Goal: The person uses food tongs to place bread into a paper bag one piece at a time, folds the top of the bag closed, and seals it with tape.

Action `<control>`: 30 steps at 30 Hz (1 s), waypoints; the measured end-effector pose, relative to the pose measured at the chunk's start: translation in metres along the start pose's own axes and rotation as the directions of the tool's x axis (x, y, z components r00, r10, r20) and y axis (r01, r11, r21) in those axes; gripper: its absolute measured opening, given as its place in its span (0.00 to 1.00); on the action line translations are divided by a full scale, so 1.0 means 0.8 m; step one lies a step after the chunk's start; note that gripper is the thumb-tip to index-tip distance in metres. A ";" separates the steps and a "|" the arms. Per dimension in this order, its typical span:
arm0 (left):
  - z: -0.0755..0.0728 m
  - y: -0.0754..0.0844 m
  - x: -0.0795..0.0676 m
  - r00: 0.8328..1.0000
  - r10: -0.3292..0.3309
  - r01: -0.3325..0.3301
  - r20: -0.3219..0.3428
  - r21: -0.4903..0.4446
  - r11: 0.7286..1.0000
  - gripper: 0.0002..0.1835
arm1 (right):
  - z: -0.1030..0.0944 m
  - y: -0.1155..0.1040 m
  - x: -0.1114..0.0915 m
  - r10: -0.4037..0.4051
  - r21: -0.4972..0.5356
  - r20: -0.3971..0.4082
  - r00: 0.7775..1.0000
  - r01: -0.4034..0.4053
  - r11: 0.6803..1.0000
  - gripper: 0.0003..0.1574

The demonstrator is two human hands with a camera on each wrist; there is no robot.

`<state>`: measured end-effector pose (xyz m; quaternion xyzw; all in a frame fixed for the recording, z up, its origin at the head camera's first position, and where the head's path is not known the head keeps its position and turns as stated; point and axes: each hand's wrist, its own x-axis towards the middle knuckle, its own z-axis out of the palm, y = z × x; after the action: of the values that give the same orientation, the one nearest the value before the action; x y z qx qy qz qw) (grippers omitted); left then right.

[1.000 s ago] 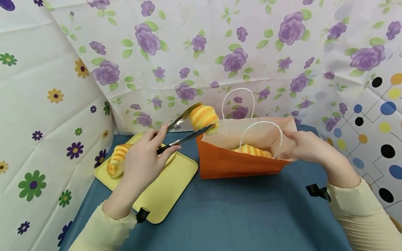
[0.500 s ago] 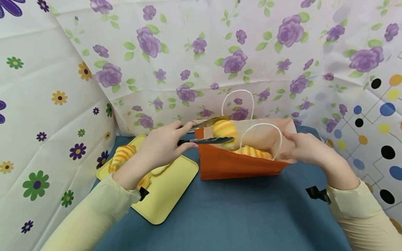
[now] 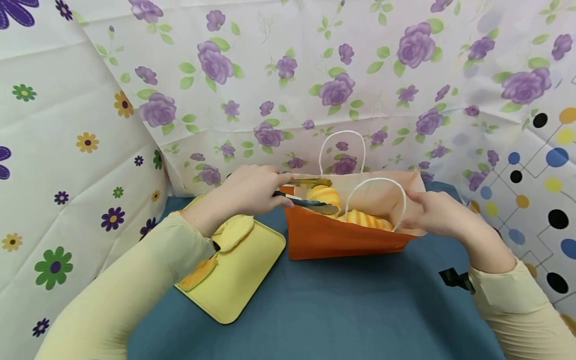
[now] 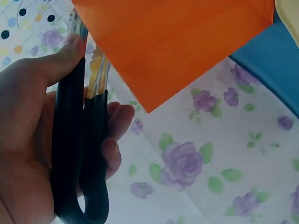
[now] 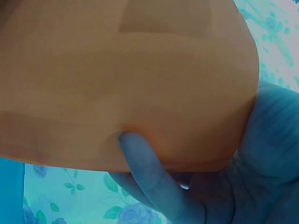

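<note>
My left hand holds black-handled metal tongs, its thumb on one handle and fingers curled round the other. The tong arms reach over the left rim of an orange paper bag with white rope handles. Between them, in the bag's mouth, sits a yellow-and-orange striped bread roll. Another striped bread lies inside to its right. At the bag's right end, my right hand grips the paper rim; the right wrist view shows a finger pressed against the paper.
Left of the bag lies a yellow tray. A pale yellow flat piece and an orange-yellow piece rest on it, partly under my left sleeve. A blue cloth covers the table; flowered sheets hang behind.
My left hand has carried the bread roll in the tongs rightward from above the tray and lowered it into the bag's mouth. My right hand has stayed at the bag's rim.
</note>
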<state>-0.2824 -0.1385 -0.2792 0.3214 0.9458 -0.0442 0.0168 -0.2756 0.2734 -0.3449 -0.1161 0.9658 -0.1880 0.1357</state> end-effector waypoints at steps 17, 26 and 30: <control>-0.034 0.050 0.086 0.968 -0.003 -0.066 0.250 0.269 0.961 0.22 | 0.000 -0.003 -0.002 0.005 -0.002 0.001 1.000 -0.005 1.000 0.63; -0.026 0.065 0.097 0.961 -0.065 -0.046 0.270 0.384 0.922 0.19 | 0.001 0.000 -0.005 -0.024 0.003 -0.015 1.000 0.024 1.000 0.66; -0.026 0.080 0.097 0.956 -0.064 -0.072 0.287 0.442 0.894 0.18 | 0.001 -0.001 -0.002 -0.031 -0.004 -0.016 0.999 0.031 1.000 0.61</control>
<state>-0.3049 -0.0390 -0.2680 0.3084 0.8963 -0.3076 0.0828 -0.2742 0.2731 -0.3448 -0.1298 0.9653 -0.1890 0.1247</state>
